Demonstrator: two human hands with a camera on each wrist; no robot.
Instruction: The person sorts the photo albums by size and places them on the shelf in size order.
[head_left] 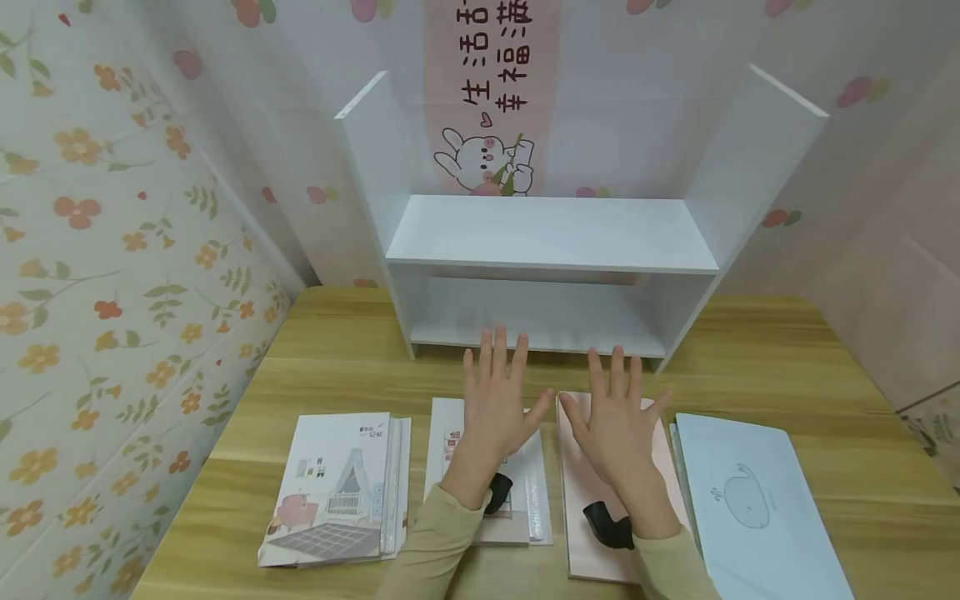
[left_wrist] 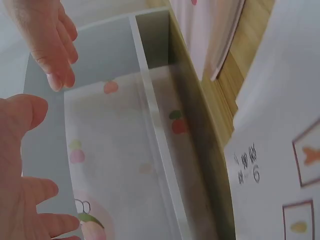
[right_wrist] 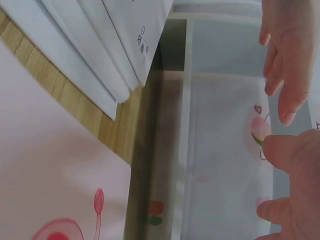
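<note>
Left hand (head_left: pixel 495 408) and right hand (head_left: pixel 621 425) spread wide before the shelf (head_left: pixel 551 237)

In the head view, straight fingers (head_left: pixel 499 358) fan toward the shelf, thumbs (head_left: pixel 538 408) near each other but apart. The left hand hangs over the white pack (head_left: pixel 527 471), the right over the pink book (head_left: pixel 585 477); pack and book lie on the table (head_left: pixel 337 367) between the white stack (head_left: pixel 326 500) and the blue book (head_left: pixel 787 542). Only this view takes in that whole row. The left wrist view makes out a 6 (left_wrist: pixel 256 173) and framed drawings (left_wrist: pixel 310 156) on the white pack, which the left arm (head_left: pixel 431 546) partly covers from above. The right wrist view alone brings out a red spoon shape (right_wrist: pixel 98 200) on the pink cover.
</note>
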